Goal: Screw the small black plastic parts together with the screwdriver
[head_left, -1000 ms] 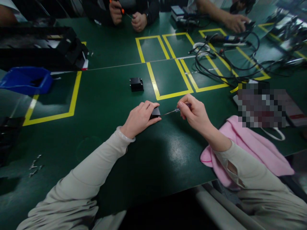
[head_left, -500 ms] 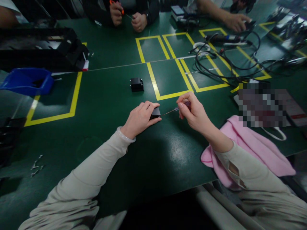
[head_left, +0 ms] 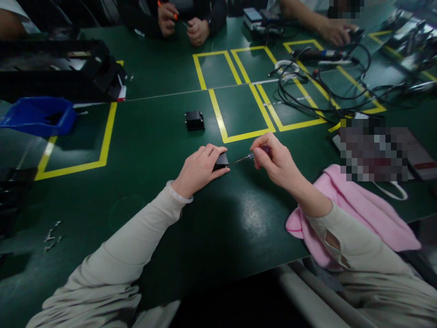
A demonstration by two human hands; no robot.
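My left hand point(head_left: 201, 167) grips a small black block point(head_left: 221, 161) on the green table, thumb on the near side and fingers over the far side. Most of the block is hidden under the hand. In my right hand point(head_left: 273, 157) is a screwdriver point(head_left: 251, 156) with a dark reddish handle, pinched between thumb and fingers. Its thin shaft points left, and the tip meets the block's right end, low down; whether it sits in a screw is too small to tell. A second black block point(head_left: 194, 120) with small metal pins or screws at its ends lies just beyond my left hand.
A blue bin point(head_left: 41, 116) and a long black housing point(head_left: 58, 68) stand at the left. Loose screws point(head_left: 52, 237) lie at the near left. Black cables point(head_left: 327, 91) coil at the right, beyond a pink cloth point(head_left: 358, 209). Across the table, co-workers' hands point(head_left: 198, 31) handle tools.
My right hand and the screwdriver handle have turned very slightly; the tip stays at the block. My left hand and the block have not moved.
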